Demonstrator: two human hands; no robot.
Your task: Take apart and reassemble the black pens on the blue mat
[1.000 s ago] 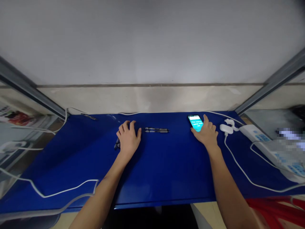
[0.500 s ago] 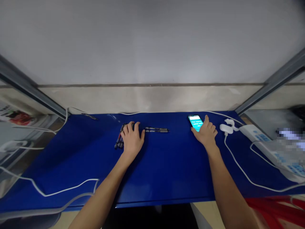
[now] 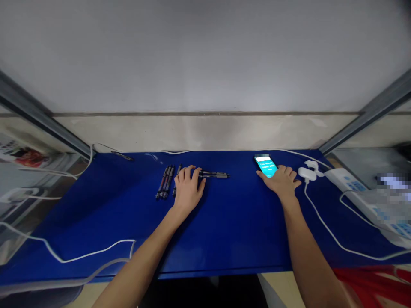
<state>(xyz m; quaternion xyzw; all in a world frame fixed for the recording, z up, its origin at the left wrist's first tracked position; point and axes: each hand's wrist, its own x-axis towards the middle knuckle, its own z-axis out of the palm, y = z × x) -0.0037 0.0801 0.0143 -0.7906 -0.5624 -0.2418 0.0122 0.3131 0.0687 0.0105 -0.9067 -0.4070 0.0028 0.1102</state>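
Observation:
My left hand (image 3: 187,188) lies palm down over a pen (image 3: 175,182), its fingers spread and bent; whether anything touches the palm is hidden. Just left of it, several dark pens (image 3: 165,182) lie side by side, one with a reddish stripe. Two more pens (image 3: 216,174) lie crosswise to the right of its fingertips, their left ends partly behind the hand. My right hand (image 3: 282,184) rests on the lower part of a black phone (image 3: 268,166) with a lit turquoise screen, thumb towards its left edge and fingers spread at the right.
The blue tabletop (image 3: 231,222) meets a pale wall. A white charging case (image 3: 307,173) with a cable sits right of the phone, near a long white power strip (image 3: 356,188). White cables (image 3: 93,254) cross the left side. A pen-like thing (image 3: 123,156) lies at the back left.
My left hand has slid right, uncovering the pens at its left. My right hand's forefinger, stretched upward before, is now lower and more bent. The phone lies in about the same place.

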